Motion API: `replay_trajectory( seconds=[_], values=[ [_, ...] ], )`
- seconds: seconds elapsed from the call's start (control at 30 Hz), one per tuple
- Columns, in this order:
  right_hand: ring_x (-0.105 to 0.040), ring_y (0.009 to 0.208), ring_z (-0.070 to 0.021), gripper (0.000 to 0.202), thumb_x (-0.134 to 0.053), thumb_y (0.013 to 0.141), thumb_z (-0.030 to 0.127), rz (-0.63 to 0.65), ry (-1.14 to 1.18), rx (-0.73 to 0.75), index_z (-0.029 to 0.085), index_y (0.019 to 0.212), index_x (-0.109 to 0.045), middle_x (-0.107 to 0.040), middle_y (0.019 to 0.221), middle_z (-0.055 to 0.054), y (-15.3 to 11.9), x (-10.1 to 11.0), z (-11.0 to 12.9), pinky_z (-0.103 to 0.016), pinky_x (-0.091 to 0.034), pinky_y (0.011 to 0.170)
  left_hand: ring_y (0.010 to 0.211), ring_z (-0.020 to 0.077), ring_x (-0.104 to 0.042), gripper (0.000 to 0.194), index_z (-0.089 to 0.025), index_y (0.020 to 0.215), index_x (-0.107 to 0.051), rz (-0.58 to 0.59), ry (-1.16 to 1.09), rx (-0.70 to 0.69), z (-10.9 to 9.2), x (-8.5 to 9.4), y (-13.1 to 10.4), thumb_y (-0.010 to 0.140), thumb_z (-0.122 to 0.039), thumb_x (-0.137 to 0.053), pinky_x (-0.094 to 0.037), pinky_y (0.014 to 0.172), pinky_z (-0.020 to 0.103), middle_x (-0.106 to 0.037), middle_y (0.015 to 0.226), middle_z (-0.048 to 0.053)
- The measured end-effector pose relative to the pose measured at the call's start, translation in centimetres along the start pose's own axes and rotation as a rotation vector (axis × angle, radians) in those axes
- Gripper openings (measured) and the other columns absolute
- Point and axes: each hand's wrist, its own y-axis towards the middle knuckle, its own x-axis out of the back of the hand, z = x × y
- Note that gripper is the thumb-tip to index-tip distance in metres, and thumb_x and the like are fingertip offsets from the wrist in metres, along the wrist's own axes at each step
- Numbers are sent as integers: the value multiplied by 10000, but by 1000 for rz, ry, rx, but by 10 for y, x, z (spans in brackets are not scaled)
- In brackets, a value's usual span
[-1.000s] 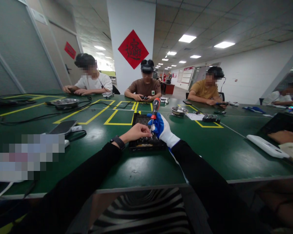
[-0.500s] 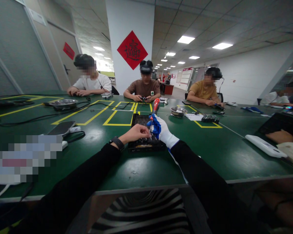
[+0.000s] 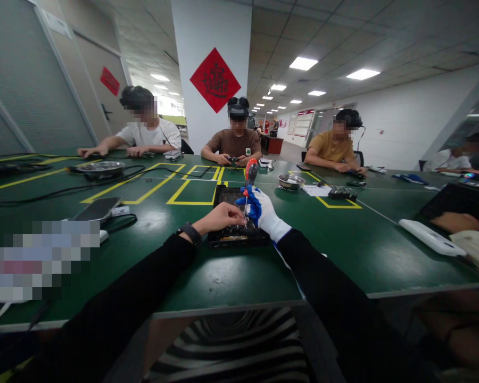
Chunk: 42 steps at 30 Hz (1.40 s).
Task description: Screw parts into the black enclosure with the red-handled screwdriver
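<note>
My right hand, in a white and blue work glove, is closed around a screwdriver. Its red and dark handle points up above the glove, and the thin shaft runs down towards a black case. Bare and wearing a dark wristband, my left hand has its fingertips pinched together beside the lower shaft. What sits in that pinch, if anything, is too small to make out. The case lies on the table under both hands, with small shiny parts inside. My hands cover much of its interior and the screwdriver's tip.
The green table bears yellow tape outlines. A metal bowl and black parts stand to the right, beyond my hands. A phone lies left, a white device right. Several co-workers sit around the table.
The screwdriver's handle has tipped slightly left, and my gloved fingers have shifted with it. My left hand keeps its pinch. The co-worker at the far left has stretched an arm out sideways.
</note>
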Motion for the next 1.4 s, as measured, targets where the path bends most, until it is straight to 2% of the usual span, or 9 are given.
replay_trajectory(
  seconds=[0.1, 0.3, 0.5, 0.6, 0.7, 0.93, 1.2, 1.4],
  values=[
    [-401, 321, -45, 271, -586, 759, 385, -4, -18, 4, 153, 897, -565, -605, 555, 21, -1, 1, 0, -161, -291, 316, 628, 119, -556, 319, -88, 737, -687, 4, 10, -2, 0, 0, 0, 655, -395, -674, -424, 617, 231, -659, 701, 54],
    [-426, 348, -51, 417, -467, 821, 487, 74, 34, -67, 136, 1013, -585, -611, 568, 2, -1, 5, 5, -160, -324, 340, 607, 111, -547, 322, -93, 733, -676, -8, 15, 20, 2, 0, 0, 655, -405, -672, -415, 596, 221, -651, 677, 45],
    [-406, 327, -47, 337, -522, 795, 440, 55, -9, -38, 151, 960, -571, -646, 604, -19, 1, 4, 1, -157, -297, 318, 626, 122, -563, 307, -90, 729, -677, -20, 21, 19, 3, 0, 1, 651, -387, -675, -426, 611, 229, -656, 682, 54],
    [-394, 316, -45, 315, -582, 751, 441, -14, -50, -3, 181, 922, -535, -660, 633, -15, 1, 2, -1, -158, -283, 310, 633, 122, -568, 298, -93, 728, -677, -8, 6, 17, 1, 0, 1, 650, -380, -676, -432, 623, 231, -663, 696, 58],
    [-397, 316, -43, 323, -634, 711, 432, -88, -35, 19, 179, 872, -513, -636, 578, 8, -1, 0, 0, -155, -293, 320, 634, 119, -572, 295, -97, 739, -679, -3, -10, 28, 0, 0, 0, 660, -381, -670, -430, 619, 223, -672, 712, 60],
    [-410, 332, -48, 386, -506, 801, 452, 39, 46, -44, 136, 1014, -566, -620, 577, 2, 2, 3, 4, -163, -296, 330, 641, 130, -578, 333, -86, 777, -683, -6, 5, 38, 2, 2, 2, 670, -400, -662, -438, 626, 235, -670, 719, 68],
    [-373, 336, -29, 324, -606, 732, 371, 9, -38, 20, 144, 962, -581, -630, 594, 2, -4, -2, 2, -154, -279, 334, 658, 127, -580, 291, -98, 736, -682, 6, 1, 3, 3, 1, 1, 676, -382, -662, -439, 656, 230, -673, 727, 58],
    [-423, 361, -45, 305, -640, 702, 373, -53, 20, 61, 152, 899, -566, -591, 545, 32, 1, -1, 0, -157, -304, 346, 688, 140, -595, 314, -92, 800, -688, 20, -23, 7, 4, 2, 1, 696, -384, -647, -449, 675, 244, -685, 775, 78]
  ],
)
